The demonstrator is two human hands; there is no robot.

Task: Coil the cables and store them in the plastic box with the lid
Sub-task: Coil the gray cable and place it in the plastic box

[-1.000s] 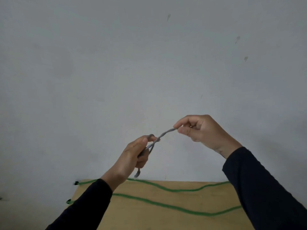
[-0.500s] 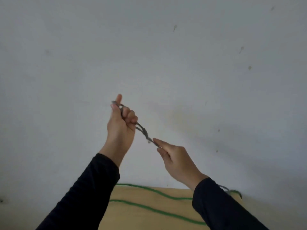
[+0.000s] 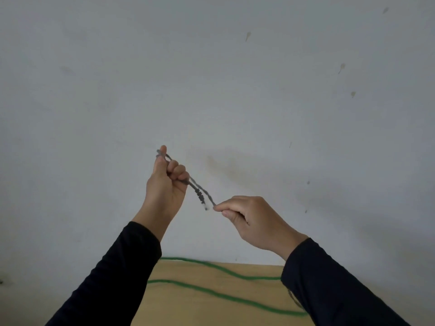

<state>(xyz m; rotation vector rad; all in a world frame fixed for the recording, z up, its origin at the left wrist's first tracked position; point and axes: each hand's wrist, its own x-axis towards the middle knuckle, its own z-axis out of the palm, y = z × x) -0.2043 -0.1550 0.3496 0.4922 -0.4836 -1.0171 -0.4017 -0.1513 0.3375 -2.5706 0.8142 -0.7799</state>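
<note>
**A:** Two strands of the grey cable (image 3: 191, 182) are what you've got up in the air, so what's the plan?

**B:** Look at the line first. The cable runs on a slant, high-left to low-right. Your left hand (image 3: 166, 184) is curled into a fist around the upper, folded end; your right hand (image 3: 253, 218) pinches the lower end between thumb and forefinger. One plug end (image 3: 203, 201) dangles loose just left of that pinch.

**A:** So which hand does the wrapping?

**B:** I'd guess the right one, since it's lower and has the free run. Wind it back up along that slant toward your left fist.

**A:** And the green cable (image 3: 226, 296)?

**B:** It's lying in long waves on the table (image 3: 200, 311), well below both hands. Can't see the box anywhere.
</note>
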